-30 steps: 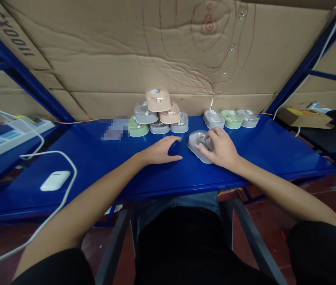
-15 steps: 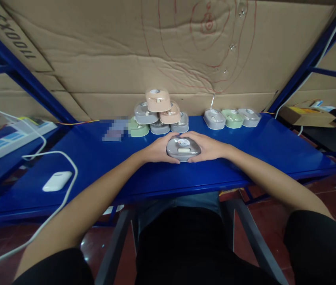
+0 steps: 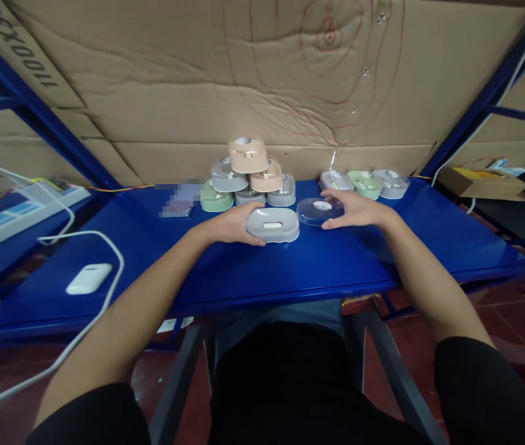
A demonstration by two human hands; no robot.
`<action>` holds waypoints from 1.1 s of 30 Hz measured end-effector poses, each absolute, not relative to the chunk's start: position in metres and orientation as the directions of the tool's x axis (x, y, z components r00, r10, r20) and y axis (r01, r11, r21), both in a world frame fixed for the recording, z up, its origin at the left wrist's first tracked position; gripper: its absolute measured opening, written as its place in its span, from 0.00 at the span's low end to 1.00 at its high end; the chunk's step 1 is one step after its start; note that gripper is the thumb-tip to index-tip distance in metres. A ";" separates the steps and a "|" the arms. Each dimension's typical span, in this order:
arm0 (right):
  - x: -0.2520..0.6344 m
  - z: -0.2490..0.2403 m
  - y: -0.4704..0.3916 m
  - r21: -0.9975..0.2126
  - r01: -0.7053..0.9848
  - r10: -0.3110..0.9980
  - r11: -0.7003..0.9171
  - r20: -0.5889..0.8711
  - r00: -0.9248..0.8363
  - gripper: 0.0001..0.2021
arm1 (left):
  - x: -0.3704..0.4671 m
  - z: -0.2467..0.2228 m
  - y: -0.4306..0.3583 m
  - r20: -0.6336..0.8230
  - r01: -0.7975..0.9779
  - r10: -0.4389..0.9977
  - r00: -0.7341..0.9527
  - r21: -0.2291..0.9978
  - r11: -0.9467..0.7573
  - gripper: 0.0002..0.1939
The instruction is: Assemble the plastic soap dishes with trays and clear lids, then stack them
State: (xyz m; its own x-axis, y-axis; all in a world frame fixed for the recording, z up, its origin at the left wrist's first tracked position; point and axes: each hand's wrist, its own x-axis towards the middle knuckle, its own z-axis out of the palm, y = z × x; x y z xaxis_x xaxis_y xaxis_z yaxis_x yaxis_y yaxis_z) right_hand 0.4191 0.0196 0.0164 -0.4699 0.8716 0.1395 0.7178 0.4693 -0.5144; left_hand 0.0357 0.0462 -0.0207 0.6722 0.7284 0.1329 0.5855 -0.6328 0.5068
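My left hand grips the left end of a grey oval box, whose top is uncovered and shows a pale slot in its middle. Just right of it, my right hand holds a clear lid with a round white label, apart from the box. Behind the box is a stack of lidded boxes: an orange box on top, grey and orange ones under it, and a green box at the lower left. A green box stands between two grey ones behind my right hand.
On the blue table, a white case lies at the left beside a white cable. A power strip is at far left. A cardboard box stands at far right, and a cardboard wall rises behind.
The clear lid has come off the grey box and moved right with my right hand. My left hand and the box have shifted slightly left.
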 end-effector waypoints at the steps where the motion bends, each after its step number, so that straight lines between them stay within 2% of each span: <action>1: 0.427 0.017 0.022 -0.488 0.758 0.885 0.433 0.071 -0.459 0.52 | 0.033 -0.018 0.047 0.111 0.595 0.727 0.678 0.498 -0.631 0.57; 3: 0.435 0.014 0.027 -0.436 0.806 0.892 0.401 -0.016 -0.452 0.54 | 0.028 -0.012 0.046 0.077 0.613 0.730 0.679 0.488 -0.621 0.55; 7: 0.435 0.005 0.033 -0.357 0.824 0.877 0.440 -0.028 -0.480 0.55 | 0.029 -0.007 0.042 0.048 0.635 0.742 0.669 0.483 -0.604 0.55; 10: 0.422 0.001 0.031 -0.336 0.787 0.847 0.518 0.069 -0.528 0.58 | 0.033 -0.006 0.039 0.061 0.627 0.738 0.672 0.484 -0.610 0.57; 14: 0.380 -0.005 0.018 -0.338 0.649 0.731 0.681 0.274 -0.625 0.58 | 0.043 -0.010 0.033 0.079 0.600 0.719 0.691 0.493 -0.630 0.58; 20: 0.331 -0.027 0.003 -0.197 0.621 0.649 0.758 0.318 -0.691 0.51 | 0.058 -0.025 0.029 0.183 0.476 0.651 0.737 0.543 -0.692 0.63; 23: 0.332 -0.033 0.004 -0.211 0.615 0.646 0.760 0.347 -0.680 0.48 | 0.058 -0.029 0.030 0.203 0.470 0.659 0.724 0.554 -0.687 0.64; 28: 0.337 -0.032 0.011 -0.300 0.634 0.698 0.713 0.395 -0.598 0.44 | 0.050 -0.028 0.035 0.244 0.477 0.691 0.681 0.568 -0.671 0.66; 33: 0.353 -0.016 0.006 -0.359 0.546 0.650 0.757 0.496 -0.576 0.45 | 0.037 -0.025 0.048 0.230 0.486 0.701 0.676 0.576 -0.658 0.65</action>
